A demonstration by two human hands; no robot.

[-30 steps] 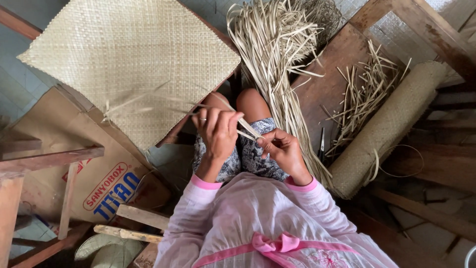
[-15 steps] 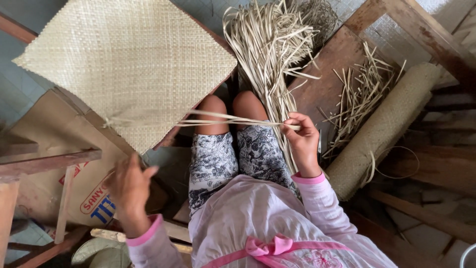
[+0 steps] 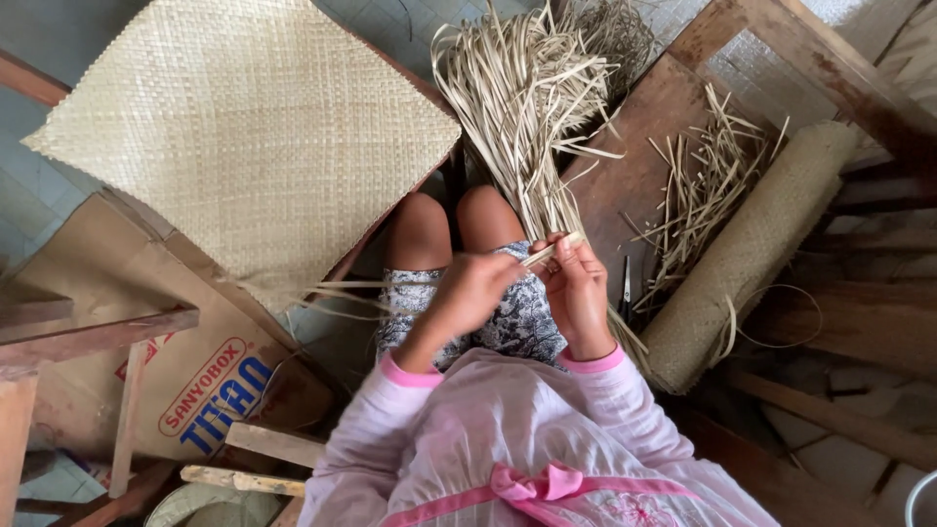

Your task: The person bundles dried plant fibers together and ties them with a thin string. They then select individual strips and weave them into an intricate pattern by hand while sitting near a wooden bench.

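I sit with my knees up over a floor of weaving material. My right hand (image 3: pixel 578 289) pinches the end of a pale dried leaf strip (image 3: pixel 543 255) above my lap. My left hand (image 3: pixel 475 289) closes around the same strip just to the left, blurred by motion. More thin strips (image 3: pixel 342 291) trail off to the left from my hands toward the woven mat. A big bundle of dried strips (image 3: pixel 522 93) fans out just beyond my knees.
A large flat woven mat (image 3: pixel 244 137) lies at the upper left over a brown cardboard box (image 3: pixel 146 361). A rolled mat (image 3: pixel 747 249) and loose strips (image 3: pixel 698 190) rest on a wooden board (image 3: pixel 644 146) at right. Small scissors (image 3: pixel 626 285) lie beside my right hand. Wooden slats frame the left edge.
My left hand swung out low to the left, pulling strips sideways, and has now come back up to meet my right hand at the strip over my lap.
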